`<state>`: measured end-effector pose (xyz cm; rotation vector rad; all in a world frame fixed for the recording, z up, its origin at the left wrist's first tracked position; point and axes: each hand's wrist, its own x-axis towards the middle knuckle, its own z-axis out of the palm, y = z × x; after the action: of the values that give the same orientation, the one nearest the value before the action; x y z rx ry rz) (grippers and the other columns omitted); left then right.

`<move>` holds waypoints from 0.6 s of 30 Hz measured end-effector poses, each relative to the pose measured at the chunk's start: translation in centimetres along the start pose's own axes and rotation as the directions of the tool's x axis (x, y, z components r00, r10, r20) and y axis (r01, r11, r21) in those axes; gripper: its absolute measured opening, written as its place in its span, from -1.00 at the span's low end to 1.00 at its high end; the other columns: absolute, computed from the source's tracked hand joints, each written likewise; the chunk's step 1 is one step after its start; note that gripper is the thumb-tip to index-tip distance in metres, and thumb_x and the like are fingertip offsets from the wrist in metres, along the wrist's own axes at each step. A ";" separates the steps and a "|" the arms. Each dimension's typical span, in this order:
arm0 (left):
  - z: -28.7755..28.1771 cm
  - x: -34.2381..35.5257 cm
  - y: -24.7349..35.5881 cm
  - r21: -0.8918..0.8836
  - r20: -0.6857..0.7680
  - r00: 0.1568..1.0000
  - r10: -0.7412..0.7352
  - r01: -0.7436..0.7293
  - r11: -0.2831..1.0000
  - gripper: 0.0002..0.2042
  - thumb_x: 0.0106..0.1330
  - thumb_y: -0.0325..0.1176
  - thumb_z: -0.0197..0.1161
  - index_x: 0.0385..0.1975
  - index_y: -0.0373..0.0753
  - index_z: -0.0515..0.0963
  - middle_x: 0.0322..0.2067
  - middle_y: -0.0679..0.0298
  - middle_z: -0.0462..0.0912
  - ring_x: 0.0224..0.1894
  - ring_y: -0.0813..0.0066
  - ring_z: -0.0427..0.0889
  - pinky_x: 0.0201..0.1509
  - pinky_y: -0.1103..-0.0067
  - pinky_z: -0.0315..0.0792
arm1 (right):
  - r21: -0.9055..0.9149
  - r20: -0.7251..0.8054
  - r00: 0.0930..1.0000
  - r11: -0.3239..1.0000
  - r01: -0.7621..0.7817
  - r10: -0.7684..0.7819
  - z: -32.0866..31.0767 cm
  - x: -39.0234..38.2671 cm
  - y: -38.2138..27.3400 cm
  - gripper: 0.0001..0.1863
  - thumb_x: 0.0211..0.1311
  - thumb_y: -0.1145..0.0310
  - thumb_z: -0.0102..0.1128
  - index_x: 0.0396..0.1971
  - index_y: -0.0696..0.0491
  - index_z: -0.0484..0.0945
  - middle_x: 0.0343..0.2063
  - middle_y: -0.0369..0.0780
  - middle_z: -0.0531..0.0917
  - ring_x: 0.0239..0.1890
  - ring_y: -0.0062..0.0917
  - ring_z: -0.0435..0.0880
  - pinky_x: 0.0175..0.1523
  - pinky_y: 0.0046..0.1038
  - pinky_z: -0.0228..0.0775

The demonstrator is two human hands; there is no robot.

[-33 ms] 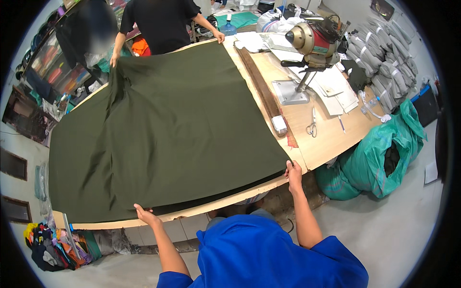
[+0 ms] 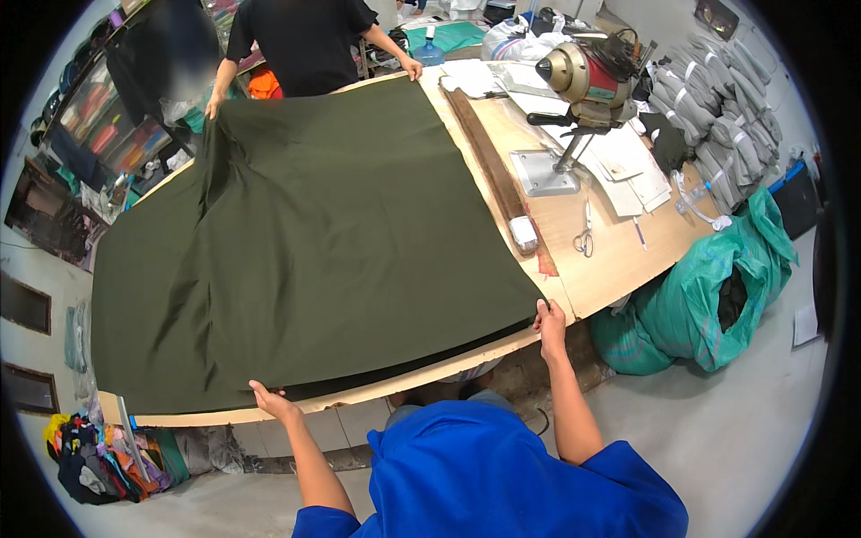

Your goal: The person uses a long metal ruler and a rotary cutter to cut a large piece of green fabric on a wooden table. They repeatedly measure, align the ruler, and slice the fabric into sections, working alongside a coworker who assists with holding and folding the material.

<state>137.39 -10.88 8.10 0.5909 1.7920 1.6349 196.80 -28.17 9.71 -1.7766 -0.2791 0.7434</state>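
Note:
A wide dark olive-green fabric sheet [image 2: 350, 224] lies over the table, on top of more dark cloth whose edge shows beneath its near side. Its near edge is pinched at the left by my left hand [image 2: 273, 401], thumb above and fingers partly hidden. At the near right corner of the sheet, my right hand [image 2: 550, 321] grips the cloth between thumb and fingers. Across the table a co-worker in a black shirt [image 2: 300, 45] holds the far edge with both hands. Folds run down the left part of the sheet from the co-worker's left-side grip.
To the right on the wooden table [image 2: 619, 269] are a cloth cutting machine [image 2: 583, 81], a long brown bar [image 2: 489, 161], scissors [image 2: 585, 231], a pen [image 2: 639, 233] and papers. A green sack [image 2: 691, 314] stands beside the table; grey bundles [image 2: 717, 108] are stacked behind. Colourful cloth scraps [image 2: 99, 462] lie lower left.

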 end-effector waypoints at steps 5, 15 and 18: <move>-0.4 -0.3 -0.6 0.040 -0.048 0.999 -0.014 0.016 0.999 -0.42 0.65 0.20 0.02 0.02 -0.31 0.60 -0.29 0.33 0.60 -0.41 0.59 0.44 -0.42 0.62 0.30 | -0.024 -0.014 0.999 0.999 0.047 -0.048 -0.3 -0.4 -0.9 -0.69 0.62 0.24 0.14 -0.42 -0.01 0.44 -0.62 -0.40 0.40 -0.60 -0.70 0.41 -0.49 -0.56 0.23; -5.3 2.7 -8.3 0.211 0.112 0.952 -0.286 0.258 0.943 -0.59 0.66 0.04 0.10 -0.24 -0.23 0.56 -0.44 0.36 0.54 -0.46 0.57 0.57 -0.49 0.63 0.28 | -0.220 -0.032 0.999 0.975 -0.025 0.019 -0.4 1.5 6.1 -0.71 0.60 0.31 0.15 -0.41 0.06 0.45 -0.61 -0.36 0.43 -0.58 -0.67 0.41 -0.45 -0.49 0.27; -6.0 3.2 -8.3 0.253 0.170 0.946 -0.276 0.229 0.940 -0.59 0.65 0.03 0.14 -0.33 -0.20 0.51 -0.48 0.38 0.51 -0.46 0.59 0.58 -0.49 0.63 0.29 | -0.280 -0.025 1.000 0.960 -0.014 0.007 0.0 1.6 5.5 -0.69 0.59 0.30 0.18 -0.43 0.08 0.44 -0.62 -0.36 0.42 -0.58 -0.67 0.40 -0.42 -0.47 0.30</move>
<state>131.64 -13.96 -0.42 0.5779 1.8312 1.1601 197.05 -29.19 4.05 -2.0545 -0.3747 0.7167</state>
